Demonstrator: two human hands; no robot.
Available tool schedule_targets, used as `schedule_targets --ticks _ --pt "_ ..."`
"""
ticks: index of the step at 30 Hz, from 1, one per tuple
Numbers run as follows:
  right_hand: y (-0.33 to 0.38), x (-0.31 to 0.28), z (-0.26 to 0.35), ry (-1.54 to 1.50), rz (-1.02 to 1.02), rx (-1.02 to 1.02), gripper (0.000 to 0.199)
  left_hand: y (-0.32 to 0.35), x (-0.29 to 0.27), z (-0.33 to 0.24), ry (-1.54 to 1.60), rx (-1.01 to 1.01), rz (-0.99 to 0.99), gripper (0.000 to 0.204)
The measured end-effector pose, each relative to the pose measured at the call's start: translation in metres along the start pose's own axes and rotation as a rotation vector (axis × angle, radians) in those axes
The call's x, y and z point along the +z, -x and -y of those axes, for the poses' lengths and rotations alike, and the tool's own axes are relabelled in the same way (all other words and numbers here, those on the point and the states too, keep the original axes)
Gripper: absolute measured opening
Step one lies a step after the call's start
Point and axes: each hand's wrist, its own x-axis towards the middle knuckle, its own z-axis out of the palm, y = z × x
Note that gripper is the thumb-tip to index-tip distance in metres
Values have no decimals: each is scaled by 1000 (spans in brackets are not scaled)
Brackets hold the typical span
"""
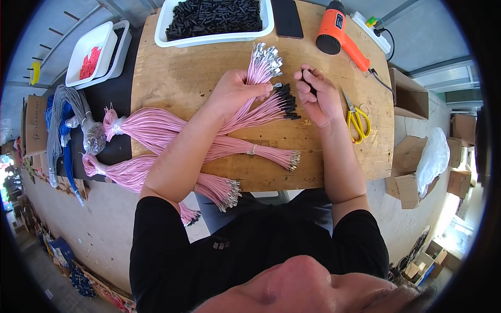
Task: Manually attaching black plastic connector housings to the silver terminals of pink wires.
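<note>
My left hand (241, 89) is closed around a bundle of pink wires (252, 77) whose silver metal terminals (267, 60) fan out above the fist. One terminal pokes out by the thumb. Just below, pink wires ending in black sleeves (287, 101) spread over the wooden table (313, 151). My right hand (319, 94), a little to the right, has its fingers curled around small black sleeves (309, 83); how many is hidden. More tied bundles of pink wire (151, 125) lie under and beside my left forearm, some hanging over the table's near edge.
A white tray of black sleeves (211, 40) stands at the back, beside a dark phone (288, 19). An orange heat gun (334, 32), a power strip (371, 32) and yellow-handled scissors (357, 119) lie right. At left are a white tray (78, 55) with red pieces and grey wire bundles (65, 104).
</note>
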Motion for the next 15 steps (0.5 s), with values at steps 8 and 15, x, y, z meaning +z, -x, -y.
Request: schedule_targets --ticks 8,15 --pt "3 0 -5 39 -21 62 15 1 0 -1 46 -9 9 20" --pt "10 18 -4 202 43 40 23 1 0 0 37 5 13 20"
